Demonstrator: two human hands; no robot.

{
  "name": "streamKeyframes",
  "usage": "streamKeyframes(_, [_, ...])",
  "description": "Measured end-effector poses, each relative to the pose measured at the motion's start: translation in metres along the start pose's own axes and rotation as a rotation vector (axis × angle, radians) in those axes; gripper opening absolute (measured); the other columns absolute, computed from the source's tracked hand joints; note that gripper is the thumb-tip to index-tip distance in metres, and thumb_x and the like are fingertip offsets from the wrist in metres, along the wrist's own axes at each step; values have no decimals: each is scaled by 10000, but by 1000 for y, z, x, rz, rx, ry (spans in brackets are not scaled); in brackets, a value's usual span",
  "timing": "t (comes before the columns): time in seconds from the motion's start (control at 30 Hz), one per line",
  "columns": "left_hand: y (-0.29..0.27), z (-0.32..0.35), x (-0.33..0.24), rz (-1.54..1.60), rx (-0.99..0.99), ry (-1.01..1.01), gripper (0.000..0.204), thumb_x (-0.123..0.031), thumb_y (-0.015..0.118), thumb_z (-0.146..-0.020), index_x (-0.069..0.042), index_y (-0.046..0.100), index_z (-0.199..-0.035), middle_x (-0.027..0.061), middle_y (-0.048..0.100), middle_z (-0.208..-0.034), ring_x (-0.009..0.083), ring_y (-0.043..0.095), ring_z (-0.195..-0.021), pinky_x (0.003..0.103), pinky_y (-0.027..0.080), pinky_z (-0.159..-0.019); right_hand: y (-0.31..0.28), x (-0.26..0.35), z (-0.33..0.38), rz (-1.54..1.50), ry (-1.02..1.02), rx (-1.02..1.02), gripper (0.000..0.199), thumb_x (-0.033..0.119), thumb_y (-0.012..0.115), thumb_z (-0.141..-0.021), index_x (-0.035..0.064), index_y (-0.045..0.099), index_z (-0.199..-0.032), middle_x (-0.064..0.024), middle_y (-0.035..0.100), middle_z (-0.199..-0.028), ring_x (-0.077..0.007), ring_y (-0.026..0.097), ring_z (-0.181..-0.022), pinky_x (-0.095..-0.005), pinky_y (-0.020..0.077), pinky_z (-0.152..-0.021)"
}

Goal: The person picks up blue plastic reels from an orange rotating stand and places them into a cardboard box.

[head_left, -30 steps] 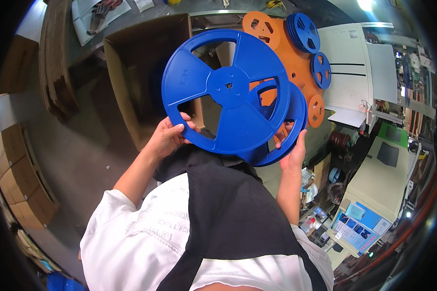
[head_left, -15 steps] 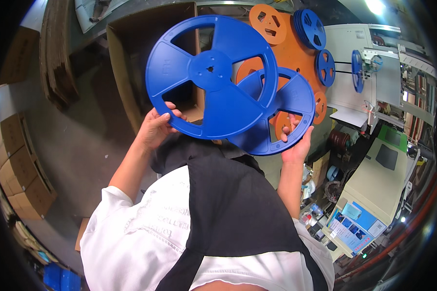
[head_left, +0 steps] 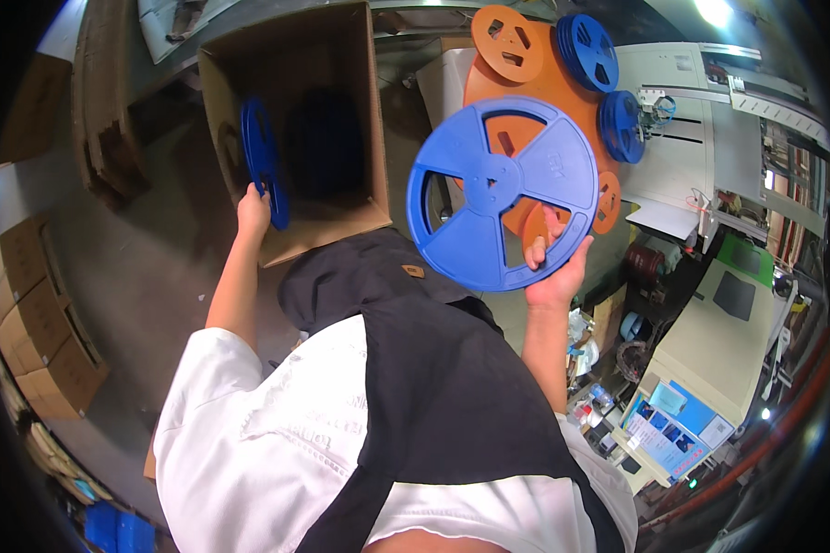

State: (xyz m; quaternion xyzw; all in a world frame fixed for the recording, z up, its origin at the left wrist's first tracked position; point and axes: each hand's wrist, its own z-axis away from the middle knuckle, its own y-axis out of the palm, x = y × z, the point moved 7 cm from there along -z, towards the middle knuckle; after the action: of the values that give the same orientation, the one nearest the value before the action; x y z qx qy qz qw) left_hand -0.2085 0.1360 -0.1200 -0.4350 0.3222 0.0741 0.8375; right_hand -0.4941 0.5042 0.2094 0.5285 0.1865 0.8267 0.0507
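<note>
My left hand (head_left: 254,208) is closed on the lower edge of a blue plastic reel (head_left: 258,147), seen nearly edge-on at the mouth of an open cardboard box (head_left: 380,129). More blue reels (head_left: 327,138) show dimly inside that box. In front of me on the right, my right hand (head_left: 555,263) grips the lower rim of another blue reel (head_left: 498,235), its fingers coming through a cut-out. This reel faces me, with a round hub and wide openings between its spokes.
Behind the held reel stands an orange round rack (head_left: 576,120) with orange reels (head_left: 507,44) and blue reels (head_left: 588,53) around its rim. A white machine (head_left: 678,69) is at the right, a beige machine (head_left: 719,323) below it. Cartons (head_left: 41,323) stack at the far left.
My left hand has carried its blue reel left to the box and turned it edge-on. The right hand's reel now faces me fully. Another reel on the machine has moved onto the rack.
</note>
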Motion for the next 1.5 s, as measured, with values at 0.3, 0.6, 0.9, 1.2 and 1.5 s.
streamKeyframes(0.3, [22,7,-76,118,216,158,644,-197,609,-896,-103,305,-1456,198,421,-1417,337,423,-1296,386,369,-1056,22,18,8,-272,-11,311,443,492,405,-972,72,544,-953,-138,487,-1350,-94,389,-410,-232,321,-423])
streamKeyframes(0.6, [-43,10,-134,369,-54,232,546,-246,495,-974,-81,302,-1457,159,377,-1462,300,327,-1370,362,290,-1103,34,20,12,-528,47,409,388,400,380,-1000,49,479,-867,-168,406,-1437,-77,391,-391,-220,299,-406])
streamKeyframes(0.9, [-85,145,-370,9,-47,951,742,-316,606,-846,-48,286,-1460,137,226,-1540,300,155,-1441,459,99,-1163,71,-14,33,-397,247,450,462,476,359,-988,52,475,-845,-169,423,-1426,-73,329,-373,-228,272,-410])
streamKeyframes(1.2, [-56,105,-321,-32,-76,880,691,-259,603,-863,-87,300,-1461,123,298,-1513,291,236,-1416,450,192,-1138,60,-7,35,-351,255,451,436,474,400,-979,56,481,-884,-150,381,-1463,-74,335,-390,-225,275,-435])
streamKeyframes(1.5, [-68,92,-255,34,-142,727,510,-272,479,-971,-67,370,-1425,137,262,-1525,311,186,-1429,434,168,-1151,42,18,1,-347,57,241,503,539,426,-948,57,567,-974,-207,391,-1433,-80,416,-456,-218,341,-456])
